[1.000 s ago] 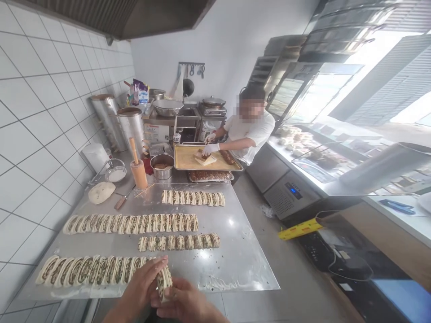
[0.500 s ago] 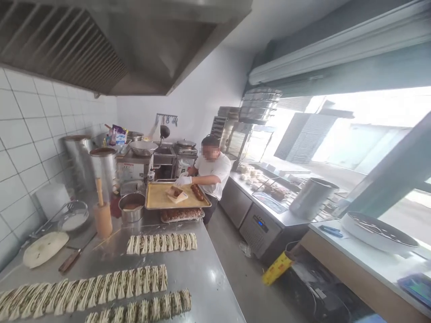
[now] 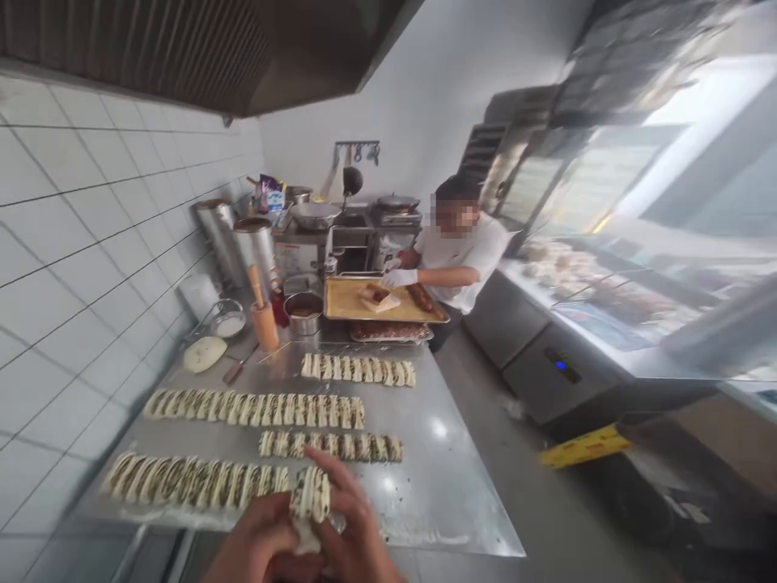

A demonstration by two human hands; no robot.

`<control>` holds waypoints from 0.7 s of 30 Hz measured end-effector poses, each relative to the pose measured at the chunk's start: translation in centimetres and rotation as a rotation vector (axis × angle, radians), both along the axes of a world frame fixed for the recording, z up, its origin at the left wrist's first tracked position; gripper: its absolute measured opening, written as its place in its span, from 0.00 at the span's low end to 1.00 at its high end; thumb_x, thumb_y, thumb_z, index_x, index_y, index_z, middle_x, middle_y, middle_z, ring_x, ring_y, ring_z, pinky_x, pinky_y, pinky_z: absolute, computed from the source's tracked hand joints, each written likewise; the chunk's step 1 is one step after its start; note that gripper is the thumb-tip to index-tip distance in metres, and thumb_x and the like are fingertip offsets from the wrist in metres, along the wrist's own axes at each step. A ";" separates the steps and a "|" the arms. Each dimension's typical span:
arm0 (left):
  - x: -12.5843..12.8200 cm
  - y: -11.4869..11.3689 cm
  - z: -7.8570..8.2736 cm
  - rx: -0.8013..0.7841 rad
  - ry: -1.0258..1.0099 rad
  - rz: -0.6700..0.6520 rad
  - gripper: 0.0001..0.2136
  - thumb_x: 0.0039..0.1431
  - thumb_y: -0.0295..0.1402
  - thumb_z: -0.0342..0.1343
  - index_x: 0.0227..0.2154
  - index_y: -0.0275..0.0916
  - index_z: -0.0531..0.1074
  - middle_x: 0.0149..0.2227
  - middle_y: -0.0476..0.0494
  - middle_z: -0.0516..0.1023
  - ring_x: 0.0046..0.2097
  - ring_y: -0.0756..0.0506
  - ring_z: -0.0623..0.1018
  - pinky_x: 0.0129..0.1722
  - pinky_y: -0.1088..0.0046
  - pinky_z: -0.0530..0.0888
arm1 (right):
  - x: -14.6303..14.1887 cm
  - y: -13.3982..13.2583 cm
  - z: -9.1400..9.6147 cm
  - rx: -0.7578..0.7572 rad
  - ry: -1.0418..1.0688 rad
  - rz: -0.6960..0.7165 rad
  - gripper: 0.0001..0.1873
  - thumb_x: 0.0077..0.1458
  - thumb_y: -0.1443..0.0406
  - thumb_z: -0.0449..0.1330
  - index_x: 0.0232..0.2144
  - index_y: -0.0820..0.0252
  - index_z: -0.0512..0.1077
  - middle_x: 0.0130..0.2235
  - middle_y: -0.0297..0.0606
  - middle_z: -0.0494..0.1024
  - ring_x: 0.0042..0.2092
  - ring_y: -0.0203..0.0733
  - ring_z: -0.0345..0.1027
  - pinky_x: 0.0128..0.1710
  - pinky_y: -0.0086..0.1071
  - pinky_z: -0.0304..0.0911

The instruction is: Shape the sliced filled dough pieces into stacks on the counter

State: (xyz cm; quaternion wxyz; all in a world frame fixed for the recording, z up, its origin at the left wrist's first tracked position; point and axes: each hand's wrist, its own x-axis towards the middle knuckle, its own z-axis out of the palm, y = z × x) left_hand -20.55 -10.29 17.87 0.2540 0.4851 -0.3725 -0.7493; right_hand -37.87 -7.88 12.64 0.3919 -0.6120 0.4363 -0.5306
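Left hand: Your left hand (image 3: 252, 538) is closed around the lower left side of the coiled dough piece (image 3: 311, 494). It is partly cut off by the bottom of the frame.

Right hand: Your right hand (image 3: 358, 534) is closed on the piece from the right, with the fingers (image 3: 331, 474) curled up and over it. Both hands are bare and have hold of the same piece.

Held item: You have the piece off the surface, at the right end of the nearest row. It shows pale layers with dark green filling.

Work surface: The stainless steel surface (image 3: 461, 502) carries four rows of sliced, filled dough, the nearest row (image 3: 194, 479) just beyond your hands. A round flat dough sheet (image 3: 205, 354), a wood-handled knife (image 3: 236, 366), and a wooden rolling pin (image 3: 258, 287) standing in a wooden holder (image 3: 265, 325) lie toward the tiled wall.

Far end: A steel pot (image 3: 303, 314) stands beside a sheet tray (image 3: 340, 300). A co-worker's gloved hand (image 3: 401, 278) is over that tray, near a pale dough slab (image 3: 380, 298).
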 end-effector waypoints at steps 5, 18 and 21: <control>0.0 -0.3 1.6 0.320 0.276 0.161 0.14 0.48 0.29 0.62 0.39 0.30 0.82 0.35 0.35 0.85 0.34 0.39 0.84 0.39 0.62 0.80 | -2.2 -0.4 1.9 0.050 0.204 0.240 0.18 0.71 0.59 0.51 0.44 0.52 0.81 0.76 0.39 0.53 0.74 0.52 0.52 0.71 0.49 0.54; 2.5 -1.7 -2.3 -0.018 0.095 0.060 0.31 0.43 0.49 0.76 0.48 0.37 0.79 0.44 0.37 0.84 0.47 0.38 0.81 0.44 0.66 0.75 | -2.2 -2.4 -2.0 -0.133 0.226 0.501 0.25 0.66 0.48 0.56 0.60 0.49 0.72 0.78 0.41 0.45 0.76 0.60 0.44 0.73 0.57 0.45; 3.3 -3.4 -5.2 -0.067 0.096 -0.046 0.27 0.47 0.45 0.74 0.49 0.39 0.78 0.44 0.41 0.83 0.47 0.40 0.79 0.47 0.66 0.74 | -0.6 -3.1 -4.2 0.213 0.072 0.417 0.23 0.66 0.45 0.56 0.49 0.52 0.80 0.76 0.42 0.51 0.74 0.57 0.51 0.71 0.51 0.52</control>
